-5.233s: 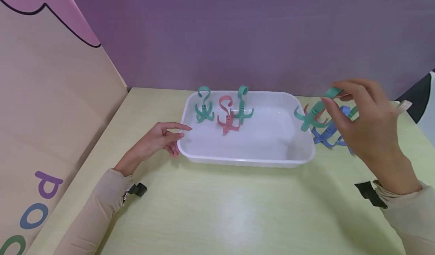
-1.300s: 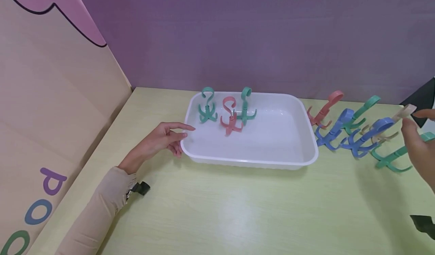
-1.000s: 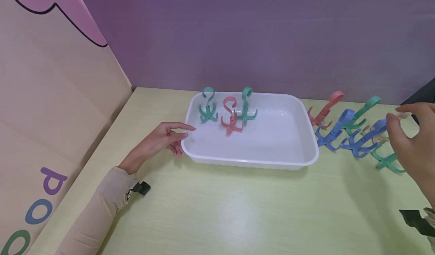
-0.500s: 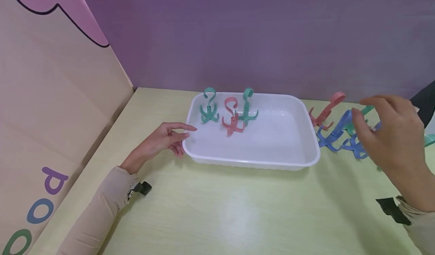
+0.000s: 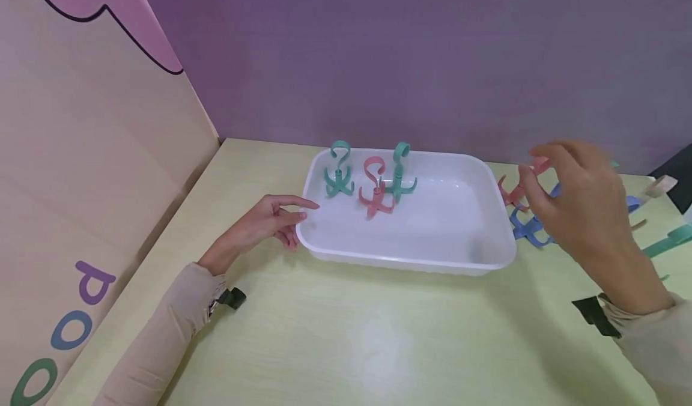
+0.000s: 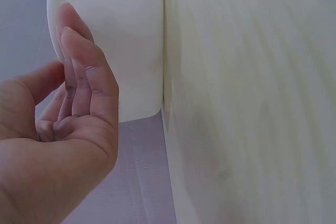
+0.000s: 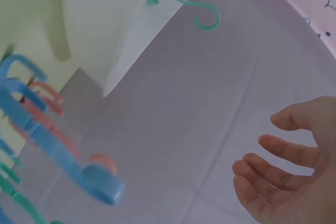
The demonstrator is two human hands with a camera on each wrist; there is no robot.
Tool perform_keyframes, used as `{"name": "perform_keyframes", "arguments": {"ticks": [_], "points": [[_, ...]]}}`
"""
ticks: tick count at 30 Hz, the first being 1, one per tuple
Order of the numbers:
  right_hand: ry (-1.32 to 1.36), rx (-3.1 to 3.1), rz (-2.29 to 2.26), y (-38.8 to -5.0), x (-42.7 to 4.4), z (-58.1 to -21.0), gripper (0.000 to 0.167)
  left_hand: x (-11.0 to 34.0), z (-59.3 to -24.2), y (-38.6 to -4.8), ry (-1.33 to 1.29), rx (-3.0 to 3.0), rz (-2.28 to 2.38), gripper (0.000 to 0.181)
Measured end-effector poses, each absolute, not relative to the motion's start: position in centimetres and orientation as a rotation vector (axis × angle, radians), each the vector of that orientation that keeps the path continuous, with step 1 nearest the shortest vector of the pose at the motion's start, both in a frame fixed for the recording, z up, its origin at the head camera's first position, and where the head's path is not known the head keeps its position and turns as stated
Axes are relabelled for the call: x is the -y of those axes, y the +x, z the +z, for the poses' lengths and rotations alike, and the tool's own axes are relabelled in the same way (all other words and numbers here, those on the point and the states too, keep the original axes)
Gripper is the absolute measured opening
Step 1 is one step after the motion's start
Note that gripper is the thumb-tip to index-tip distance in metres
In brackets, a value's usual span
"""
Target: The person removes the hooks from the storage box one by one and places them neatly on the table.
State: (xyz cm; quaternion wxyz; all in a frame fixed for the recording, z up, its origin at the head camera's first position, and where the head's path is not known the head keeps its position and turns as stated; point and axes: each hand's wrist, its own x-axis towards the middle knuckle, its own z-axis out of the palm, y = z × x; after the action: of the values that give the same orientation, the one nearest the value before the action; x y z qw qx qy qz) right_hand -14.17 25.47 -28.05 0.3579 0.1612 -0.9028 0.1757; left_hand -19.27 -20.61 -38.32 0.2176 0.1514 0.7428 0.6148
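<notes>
In the head view, my left hand [image 5: 276, 217] holds the left rim of a white plastic tray [image 5: 411, 262], thumb and index finger at the edge. Inside the tray stand a left green claw-shaped hanger hook [image 5: 337, 184], a pink one [image 5: 375, 202] and another green one [image 5: 398, 184]. My right hand [image 5: 586, 208] hovers above the hooks on the right, thumb and fingers apart, holding nothing. Beneath it, partly hidden, are a pink hook [image 5: 510, 197] and a blue hook [image 5: 528, 230]. The right wrist view shows the hand [image 7: 294, 166] relaxed, away from the blue hook [image 7: 68, 150].
Farther right on the table are a green hook [image 5: 667, 242] and a beige hook [image 5: 658, 188], both partly covered by my right hand. A purple backdrop [image 5: 378, 63] rises behind the table [image 5: 351, 334]. A printed panel [image 5: 81, 154] stands at the left.
The right hand carried a green hook off to the right and let go of it there. Since then it has moved back left over the pink and blue hooks. The left hand stays on the rim.
</notes>
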Motion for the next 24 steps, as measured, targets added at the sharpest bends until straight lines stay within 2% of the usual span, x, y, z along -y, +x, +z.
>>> {"name": "perform_keyframes", "arguments": {"ticks": [8, 24], "points": [[0.563, 2.263, 0.453, -15.3, -22.7, -27.7, 0.023, 20.6, -38.2, -19.2, 0.403, -2.048, 1.704, 0.039], [0.675, 2.324, 0.468, -17.0, -17.8, -27.0, 0.02, 20.5, -38.1, -19.2, 0.411, -2.063, 1.707, 0.038]]}}
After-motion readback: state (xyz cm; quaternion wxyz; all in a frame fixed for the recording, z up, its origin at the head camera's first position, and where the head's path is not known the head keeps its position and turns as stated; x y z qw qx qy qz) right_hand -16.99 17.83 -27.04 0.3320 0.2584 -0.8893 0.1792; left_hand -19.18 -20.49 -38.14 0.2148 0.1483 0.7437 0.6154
